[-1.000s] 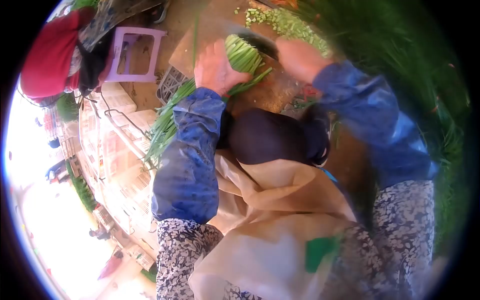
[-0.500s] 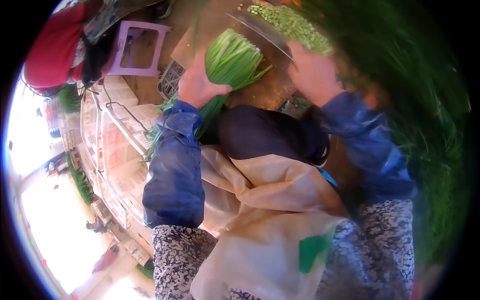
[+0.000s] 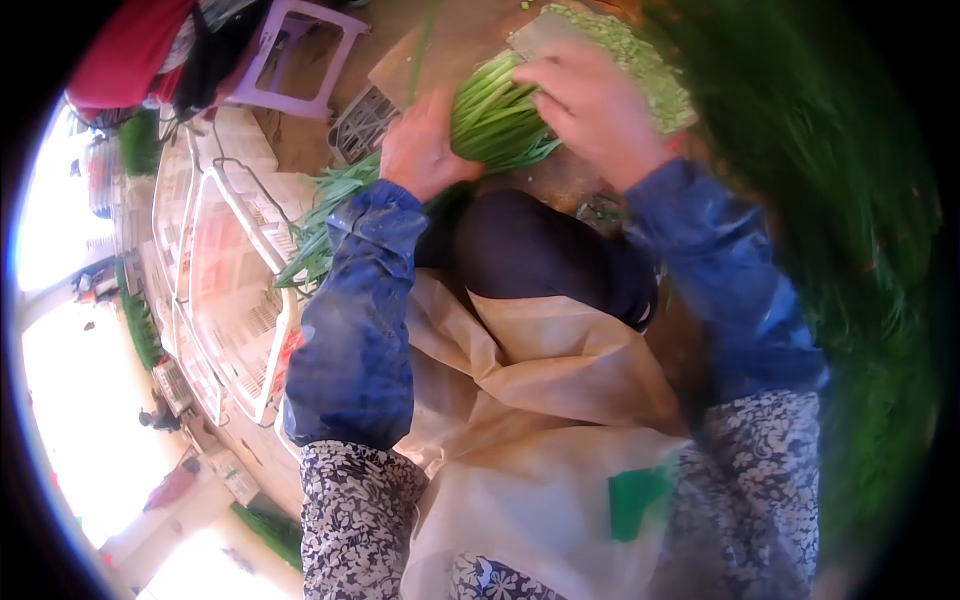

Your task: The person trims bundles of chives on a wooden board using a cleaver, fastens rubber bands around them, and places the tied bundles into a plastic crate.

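Note:
My left hand (image 3: pixel 428 150) is wrapped round a bunch of chives (image 3: pixel 492 118), thin green stalks whose long dark leaves trail down past my left forearm. The stalks point up and to the right over a brown board. My right hand (image 3: pixel 590 105) is at the upper right of the bunch, its thumb and forefinger reaching to the stalk ends. Behind those fingers shows a blurred grey knife blade (image 3: pixel 535 35); its handle is hidden by the hand. Short pale-green cut pieces (image 3: pixel 655 80) lie heaped just beyond my right hand.
A large mass of long green leaves (image 3: pixel 820 200) fills the right side. At the upper left are a purple stool (image 3: pixel 325 75) and a person in red (image 3: pixel 125 55). A grey plastic crate (image 3: pixel 362 125) and a pale crate (image 3: pixel 235 265) stand to the left. My dark-covered knee (image 3: pixel 540 245) is below the board.
My right hand has moved left with the knife, from beside the cut heap to the ends of the chives. My left hand still grips the bunch. The view has shifted slightly.

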`<state>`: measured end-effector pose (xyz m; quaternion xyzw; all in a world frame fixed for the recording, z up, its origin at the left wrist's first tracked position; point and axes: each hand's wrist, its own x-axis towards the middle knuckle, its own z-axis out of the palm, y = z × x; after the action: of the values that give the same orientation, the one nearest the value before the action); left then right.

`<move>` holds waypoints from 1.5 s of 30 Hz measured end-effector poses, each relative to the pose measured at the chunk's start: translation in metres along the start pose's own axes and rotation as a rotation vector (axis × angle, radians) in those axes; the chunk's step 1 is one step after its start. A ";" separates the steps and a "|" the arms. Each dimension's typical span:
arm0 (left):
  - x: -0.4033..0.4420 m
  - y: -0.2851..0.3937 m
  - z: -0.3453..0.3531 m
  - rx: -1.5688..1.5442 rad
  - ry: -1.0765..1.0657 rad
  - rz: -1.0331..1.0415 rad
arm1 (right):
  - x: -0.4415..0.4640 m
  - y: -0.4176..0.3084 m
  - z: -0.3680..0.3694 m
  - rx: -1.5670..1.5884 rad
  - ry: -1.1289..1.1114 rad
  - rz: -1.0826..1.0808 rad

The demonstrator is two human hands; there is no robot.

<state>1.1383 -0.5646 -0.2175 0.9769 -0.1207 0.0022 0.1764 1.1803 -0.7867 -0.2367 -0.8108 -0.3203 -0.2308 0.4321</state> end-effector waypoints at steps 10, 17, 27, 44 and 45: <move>0.003 0.002 -0.003 -0.029 -0.009 0.007 | 0.035 -0.004 0.006 -0.229 -0.241 -0.300; 0.009 0.005 -0.009 -0.062 -0.107 -0.068 | 0.035 -0.002 0.015 -0.263 -0.211 -0.319; 0.009 0.002 -0.006 -0.185 -0.156 -0.028 | 0.028 -0.021 0.026 -0.444 -0.151 -0.183; 0.011 0.013 -0.014 -0.032 -0.223 -0.165 | 0.022 0.011 0.029 -0.155 -0.153 -0.385; 0.009 0.012 -0.010 -0.016 -0.219 -0.167 | 0.021 0.014 0.029 -0.149 -0.180 -0.365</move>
<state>1.1447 -0.5741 -0.2032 0.9765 -0.0574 -0.1201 0.1693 1.2073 -0.7610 -0.2456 -0.7863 -0.4813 -0.2550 0.2918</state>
